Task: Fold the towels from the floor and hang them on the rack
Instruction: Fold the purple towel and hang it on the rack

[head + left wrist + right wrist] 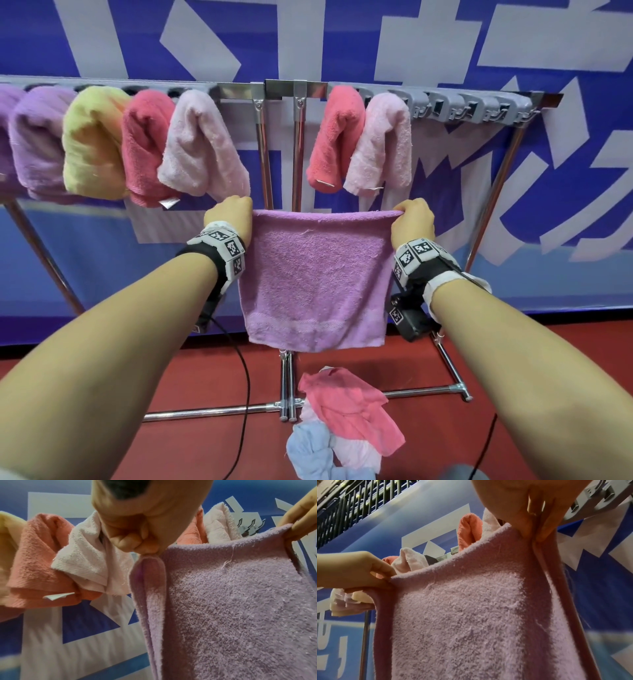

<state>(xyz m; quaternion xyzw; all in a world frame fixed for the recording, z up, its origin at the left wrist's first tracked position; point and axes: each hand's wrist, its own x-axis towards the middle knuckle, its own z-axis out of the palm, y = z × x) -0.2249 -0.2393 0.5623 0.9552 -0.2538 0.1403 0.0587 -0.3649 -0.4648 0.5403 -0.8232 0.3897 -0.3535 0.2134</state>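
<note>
The person holds a soft purple terry towel (313, 274) up in front of the shiny metal rack (284, 89). The left hand (228, 215) pinches one top corner and the right hand (412, 219) pinches the other. The top edge runs flat from side to side and the rest hangs straight down, folded double. The rack bar is higher up and further back. The right hand looks nearer the free grey clips (479, 109). Folded towels hang on both sides. A heap of pink and blue towels (342, 421) lies on the red floor (531, 359) below.
</note>
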